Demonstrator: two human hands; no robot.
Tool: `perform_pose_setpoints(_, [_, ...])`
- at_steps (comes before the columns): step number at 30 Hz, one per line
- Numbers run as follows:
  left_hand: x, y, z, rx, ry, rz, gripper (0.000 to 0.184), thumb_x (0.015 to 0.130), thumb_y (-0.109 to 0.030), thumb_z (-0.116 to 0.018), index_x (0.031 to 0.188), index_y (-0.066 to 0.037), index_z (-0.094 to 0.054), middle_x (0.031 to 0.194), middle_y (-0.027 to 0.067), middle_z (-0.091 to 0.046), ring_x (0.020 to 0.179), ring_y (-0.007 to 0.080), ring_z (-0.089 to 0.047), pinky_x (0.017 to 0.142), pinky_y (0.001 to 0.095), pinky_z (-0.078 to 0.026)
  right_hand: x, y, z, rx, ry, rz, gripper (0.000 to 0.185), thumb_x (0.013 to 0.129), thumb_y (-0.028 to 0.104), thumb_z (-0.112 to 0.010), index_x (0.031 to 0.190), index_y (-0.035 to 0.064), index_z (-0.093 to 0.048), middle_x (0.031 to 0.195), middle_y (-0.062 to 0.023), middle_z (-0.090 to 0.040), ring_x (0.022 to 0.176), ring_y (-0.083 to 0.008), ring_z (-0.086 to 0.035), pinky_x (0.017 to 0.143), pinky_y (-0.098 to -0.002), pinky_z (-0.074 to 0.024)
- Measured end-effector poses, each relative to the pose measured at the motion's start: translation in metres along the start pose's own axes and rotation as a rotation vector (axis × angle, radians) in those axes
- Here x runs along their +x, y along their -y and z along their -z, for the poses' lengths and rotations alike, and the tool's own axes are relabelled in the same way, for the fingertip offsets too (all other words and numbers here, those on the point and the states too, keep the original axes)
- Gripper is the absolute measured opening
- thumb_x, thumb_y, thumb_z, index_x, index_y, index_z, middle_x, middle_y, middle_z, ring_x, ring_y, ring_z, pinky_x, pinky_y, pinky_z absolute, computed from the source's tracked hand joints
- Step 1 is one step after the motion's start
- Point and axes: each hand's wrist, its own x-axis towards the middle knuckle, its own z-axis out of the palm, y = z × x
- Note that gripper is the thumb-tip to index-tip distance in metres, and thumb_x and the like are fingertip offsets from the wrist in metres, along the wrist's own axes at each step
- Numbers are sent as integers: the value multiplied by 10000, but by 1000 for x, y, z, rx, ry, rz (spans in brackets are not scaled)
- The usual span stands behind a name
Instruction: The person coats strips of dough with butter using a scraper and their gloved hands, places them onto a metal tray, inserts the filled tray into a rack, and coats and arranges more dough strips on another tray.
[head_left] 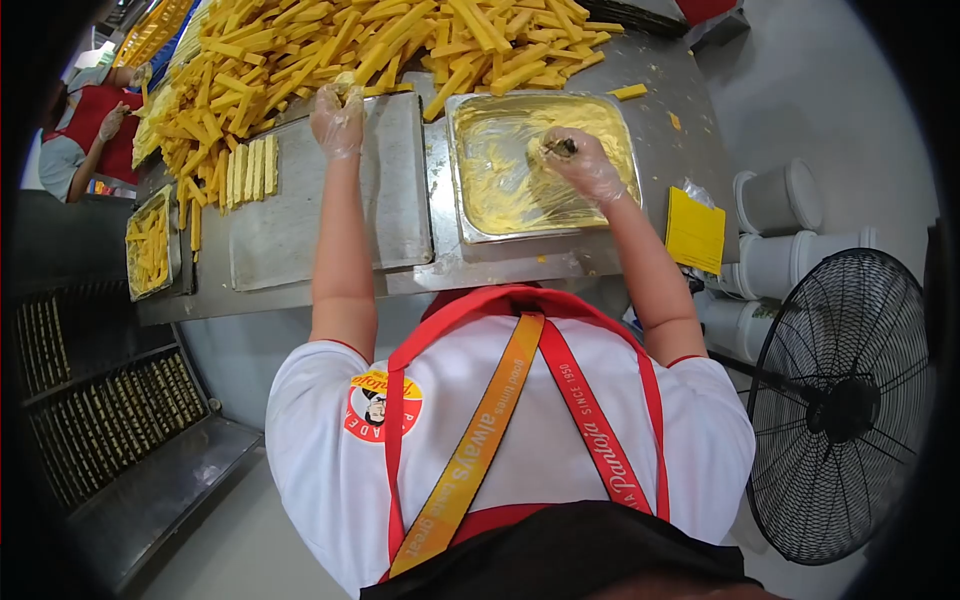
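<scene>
My left hand [338, 122], in a clear plastic glove, is at the far edge of a flat metal tray [330, 215], beside a heap of yellow sticks [330, 55]. Its fingers are curled, with yellow smears at the tips; what they hold cannot be made out. Several coated sticks [252, 171] lie side by side on the tray's left part. My gloved right hand [588, 167] is closed around a dark-handled tool [562, 147] over a metal pan [541, 234]. Pale yellow spread [495, 170] coats the pan's bottom; the tool's working end is hidden.
A small tray of sticks [150, 245] stands at the table's left end. Racks of filled trays [110, 425] are below left. A yellow pad [695, 230] hangs at the right edge, near white buckets [780, 195] and a black fan [843, 408]. Another person [85, 130] works at far left.
</scene>
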Motion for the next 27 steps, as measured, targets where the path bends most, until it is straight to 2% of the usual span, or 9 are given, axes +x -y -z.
perform_pose_setpoints(3, [-27, -66, 22, -537, 220, 176, 247, 793, -132, -686, 1029, -59, -667, 843, 84, -686, 683, 136, -626, 551, 280, -496, 12, -9, 26, -236, -166, -68, 241, 759, 148, -717, 967, 49, -643, 878, -121, -654, 805, -223, -624, 743, -309, -489])
perform_pose_setpoints(7, [-75, -125, 20, -293, 457, -31, 266, 809, -93, -647, 1068, -38, -662, 924, 105, -692, 742, 99, -626, 558, 256, -503, 8, -15, 58, -76, -401, 22, 220, 777, 158, -675, 973, 63, -644, 848, -130, -647, 769, -266, -625, 710, -355, -495])
perform_pose_setpoints(10, [-111, -128, -8, -168, 711, -139, 336, 777, -136, -660, 1099, -41, -649, 902, 154, -691, 752, 202, -664, 643, 335, -529, 8, -35, 62, -224, -421, 45, 221, 774, 164, -674, 973, 72, -645, 825, -134, -638, 754, -277, -622, 695, -355, -492])
perform_pose_setpoints(12, [-134, -113, -45, -190, 673, -211, 444, 756, -141, -658, 1183, -48, -588, 854, 186, -671, 750, 291, -656, 668, 385, -521, 11, -39, 48, -437, -329, -68, 213, 765, 135, -683, 965, 72, -646, 803, -115, -632, 746, -247, -619, 685, -332, -489])
perform_pose_setpoints(16, [-148, -104, -77, -56, 649, -319, 675, 719, -119, -641, 1353, -71, -417, 812, 227, -629, 746, 407, -612, 670, 450, -498, 5, -22, 25, 370, -223, -128, 195, 780, 118, -693, 947, 31, -643, 863, -84, -658, 806, -182, -622, 728, -305, -493])
perform_pose_setpoints(19, [-148, -100, -84, 5, 649, -371, 781, 712, -121, -657, 1415, -97, -319, 807, 217, -626, 732, 404, -608, 656, 459, -487, -7, 0, 19, 163, -170, 240, 193, 806, 79, -651, 987, 17, -625, 927, -39, -646, 834, -151, -613, 771, -274, -497])
perform_pose_setpoints(22, [-149, -104, -78, -55, 645, -316, 796, 697, -137, -684, 1412, -112, -336, 805, 213, -625, 735, 404, -609, 659, 457, -488, -14, 5, 30, 599, -73, -14, 239, 769, 114, -722, 979, 27, -648, 969, -73, -658, 906, -139, -605, 802, -279, -491])
perform_pose_setpoints(23, [-148, -108, -73, -48, 652, -320, 792, 697, -138, -686, 1409, -110, -339, 802, 213, -624, 738, 404, -609, 659, 458, -487, -11, -13, 26, 512, -244, -70, 271, 756, 133, -729, 995, 39, -645, 962, -69, -660, 863, -142, -610, 767, -287, -496])
perform_pose_setpoints(27, [-149, -115, -67, 6, 667, -298, 756, 697, -136, -687, 1381, -98, -368, 805, 212, -625, 753, 404, -608, 661, 464, -484, 5, -20, 54, 202, -223, -317, 216, 802, 98, -660, 991, -5, -638, 913, -80, -670, 805, -164, -644, 732, -300, -525])
